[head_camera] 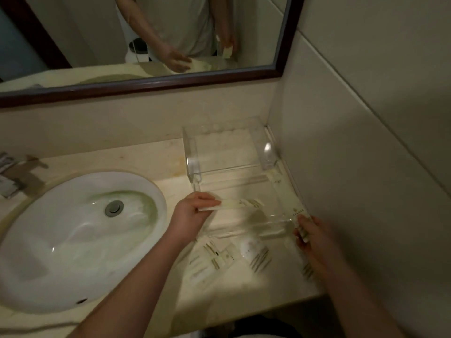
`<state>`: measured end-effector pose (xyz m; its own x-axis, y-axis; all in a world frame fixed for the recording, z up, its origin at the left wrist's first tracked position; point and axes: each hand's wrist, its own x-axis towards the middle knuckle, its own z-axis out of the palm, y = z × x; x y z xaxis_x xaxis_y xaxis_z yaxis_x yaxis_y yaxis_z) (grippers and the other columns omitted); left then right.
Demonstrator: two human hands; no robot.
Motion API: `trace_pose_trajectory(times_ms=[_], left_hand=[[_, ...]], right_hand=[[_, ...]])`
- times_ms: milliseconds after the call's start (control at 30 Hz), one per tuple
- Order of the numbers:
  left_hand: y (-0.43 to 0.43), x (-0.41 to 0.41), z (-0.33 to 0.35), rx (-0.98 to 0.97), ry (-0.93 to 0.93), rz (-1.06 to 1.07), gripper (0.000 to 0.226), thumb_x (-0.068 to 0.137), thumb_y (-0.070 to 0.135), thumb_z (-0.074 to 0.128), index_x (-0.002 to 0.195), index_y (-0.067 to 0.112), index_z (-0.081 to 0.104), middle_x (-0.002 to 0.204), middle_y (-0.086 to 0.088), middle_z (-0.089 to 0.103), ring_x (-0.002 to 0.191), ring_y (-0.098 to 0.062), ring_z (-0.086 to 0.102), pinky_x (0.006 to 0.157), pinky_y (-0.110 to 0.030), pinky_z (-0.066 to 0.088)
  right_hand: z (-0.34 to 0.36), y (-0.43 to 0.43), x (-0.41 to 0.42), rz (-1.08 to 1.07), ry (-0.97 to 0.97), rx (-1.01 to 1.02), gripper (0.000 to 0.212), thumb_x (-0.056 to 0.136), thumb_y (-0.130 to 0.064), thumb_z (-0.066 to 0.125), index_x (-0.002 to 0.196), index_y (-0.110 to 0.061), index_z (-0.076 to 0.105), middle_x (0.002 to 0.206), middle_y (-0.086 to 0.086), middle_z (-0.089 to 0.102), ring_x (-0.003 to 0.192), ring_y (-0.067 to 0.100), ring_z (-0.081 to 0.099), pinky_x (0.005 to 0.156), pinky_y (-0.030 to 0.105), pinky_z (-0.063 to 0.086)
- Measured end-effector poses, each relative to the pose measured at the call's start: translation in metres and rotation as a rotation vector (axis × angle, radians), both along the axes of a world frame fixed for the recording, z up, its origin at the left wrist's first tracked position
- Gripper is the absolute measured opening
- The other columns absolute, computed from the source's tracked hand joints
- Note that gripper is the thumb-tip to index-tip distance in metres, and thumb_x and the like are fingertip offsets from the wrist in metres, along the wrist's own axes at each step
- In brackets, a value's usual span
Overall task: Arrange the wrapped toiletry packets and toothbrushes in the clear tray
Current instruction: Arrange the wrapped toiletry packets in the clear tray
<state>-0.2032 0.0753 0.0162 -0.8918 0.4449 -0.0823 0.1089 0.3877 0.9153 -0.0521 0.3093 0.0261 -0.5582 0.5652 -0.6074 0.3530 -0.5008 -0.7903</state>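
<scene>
Two hands work at the clear tray (192, 164), each gripping a wrapped packet.
Left hand (195, 208) pinches one end of a long wrapped toothbrush packet (244, 204), which reaches rightward across the tray's low front section; whether it rests on the tray floor is unclear. Right hand (314, 237) curls its fingers round a small wrapped packet (302, 231) at the tray's front right corner, close to the side wall (366, 142). Just before the tray's front edge, between the two forearms, several loose packets (214, 257) lie on the pale counter (156, 157), one of them round (253, 247). The tray sits in the counter's back right corner, its taller rear section bare. Left of it lies the white sink (73, 240), with a faucet (14, 176) at the far left and a dark-framed mirror (146, 32) above.
</scene>
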Motion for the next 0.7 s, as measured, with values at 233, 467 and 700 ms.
trace_pose_trajectory(times_ms=[233,467,700], left_hand=[[0.021,-0.027,-0.034,-0.318,0.310,-0.277,0.037,0.074,-0.009,0.072,0.099,0.018,0.078,0.104,0.012,0.063,0.098,-0.006,0.060,0.086,-0.007,0.039],[0.010,-0.028,-0.047,-0.557,0.496,-0.525,0.046,0.059,0.001,0.076,0.100,0.020,0.076,0.107,-0.002,0.069,0.096,-0.024,0.063,0.081,-0.039,0.054],[0.010,0.011,-0.050,-0.601,0.493,-0.559,0.046,0.088,0.031,0.053,0.131,0.017,0.058,0.143,-0.002,0.051,0.136,-0.022,0.042,0.111,-0.040,0.036]], right_hand=[[-0.021,0.019,-0.015,0.062,-0.028,0.059,0.014,0.091,-0.019,0.062,0.079,-0.013,0.064,0.063,0.000,0.060,0.061,0.013,0.056,0.062,0.029,0.043],[-0.010,0.018,-0.035,0.207,-0.132,0.266,0.018,0.092,-0.017,0.055,0.078,-0.016,0.066,0.063,-0.002,0.063,0.060,0.015,0.056,0.056,0.026,0.045],[-0.017,0.021,-0.111,0.735,-0.273,0.777,0.020,0.092,-0.022,0.049,0.099,-0.024,0.068,0.094,-0.001,0.069,0.080,0.016,0.061,0.069,0.026,0.045]])
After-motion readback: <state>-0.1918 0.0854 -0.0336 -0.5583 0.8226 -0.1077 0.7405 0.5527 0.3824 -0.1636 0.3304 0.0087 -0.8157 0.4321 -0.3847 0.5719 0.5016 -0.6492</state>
